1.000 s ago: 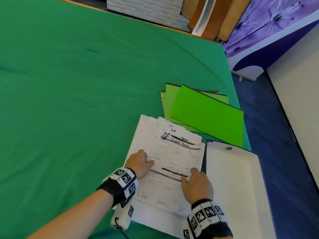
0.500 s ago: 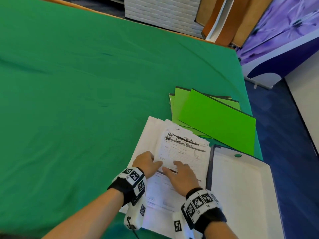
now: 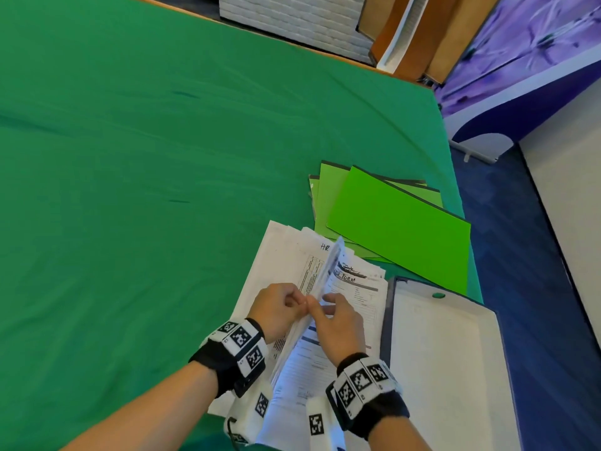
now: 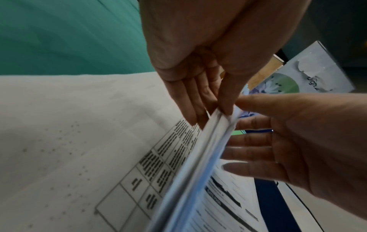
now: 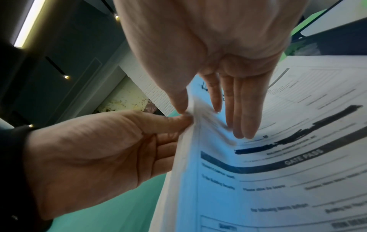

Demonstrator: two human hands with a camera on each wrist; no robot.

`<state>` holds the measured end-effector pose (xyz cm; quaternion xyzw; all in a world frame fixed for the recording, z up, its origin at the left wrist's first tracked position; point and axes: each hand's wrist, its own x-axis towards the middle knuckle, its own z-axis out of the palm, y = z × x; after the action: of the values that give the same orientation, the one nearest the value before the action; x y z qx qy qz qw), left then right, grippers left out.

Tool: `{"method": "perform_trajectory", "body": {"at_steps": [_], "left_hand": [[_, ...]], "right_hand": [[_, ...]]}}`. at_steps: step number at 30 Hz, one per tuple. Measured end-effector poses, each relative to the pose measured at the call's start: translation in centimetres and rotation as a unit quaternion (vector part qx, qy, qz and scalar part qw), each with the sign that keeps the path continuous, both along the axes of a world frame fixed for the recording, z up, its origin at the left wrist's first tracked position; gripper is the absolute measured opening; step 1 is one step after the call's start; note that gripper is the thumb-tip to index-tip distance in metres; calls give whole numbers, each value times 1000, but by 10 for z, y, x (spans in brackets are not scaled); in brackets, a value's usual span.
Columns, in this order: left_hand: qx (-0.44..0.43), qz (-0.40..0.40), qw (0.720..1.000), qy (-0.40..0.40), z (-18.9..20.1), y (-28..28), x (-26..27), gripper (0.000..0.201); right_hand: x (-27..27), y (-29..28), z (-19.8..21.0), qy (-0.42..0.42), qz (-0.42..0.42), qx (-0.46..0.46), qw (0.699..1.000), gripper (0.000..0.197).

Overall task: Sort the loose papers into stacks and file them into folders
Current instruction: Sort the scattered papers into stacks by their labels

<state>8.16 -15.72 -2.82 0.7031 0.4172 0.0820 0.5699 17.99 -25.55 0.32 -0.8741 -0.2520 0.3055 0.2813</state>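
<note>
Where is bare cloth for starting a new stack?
Free: the green cloth left of the paper pile and beyond the green folders. Crowded: the near right corner, where pile, folders and open white folder abut; both hands work on the lifted sheets.

An office-like room set up for paperwork: a table under green cloth (image 3: pixel 162 141) carries printed forms (image 3: pixel 354 288), green folders (image 3: pixel 396 222) and an open box file (image 3: pixel 448 369). Blue carpet (image 3: pixel 520 255) covers the floor; wooden boards (image 3: pixel 422 34) and a purple printed panel (image 3: pixel 520 53) stand beyond the table.
</note>
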Motion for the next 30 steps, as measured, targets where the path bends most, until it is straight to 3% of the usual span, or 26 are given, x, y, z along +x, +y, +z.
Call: {"method": "perform_trajectory", "body": {"at_steps": [3, 7, 9, 13, 19, 26, 28, 30], "left_hand": [[-102, 12, 994, -46, 0, 2, -1, 18], [-258, 49, 960, -99, 0, 2, -6, 8], [-232, 72, 968, -67, -6, 4, -6, 10], [-110, 73, 991, 13, -22, 14, -9, 16], [-76, 62, 995, 35, -26, 15, -16, 23], [-75, 77, 994, 2, -22, 8, -12, 18], [-91, 40, 994, -47, -18, 3, -10, 8], [-128, -22, 987, -91, -10, -5, -8, 21]], "right_hand": [[-2, 3, -2, 0, -2, 17, 1000, 41], [3, 4, -10, -8, -17, 33, 999, 22], [6, 2, -14, -25, -24, 33, 999, 15], [10, -8, -17, -63, -71, 31, 995, 31], [7, -22, -9, -99, -122, 62, 986, 52], [-4, -16, -5, -79, -86, 103, 988, 54], [-7, -12, -5, -60, -76, 99, 990, 61], [-12, -10, -5, -60, -58, 115, 990, 74]]}}
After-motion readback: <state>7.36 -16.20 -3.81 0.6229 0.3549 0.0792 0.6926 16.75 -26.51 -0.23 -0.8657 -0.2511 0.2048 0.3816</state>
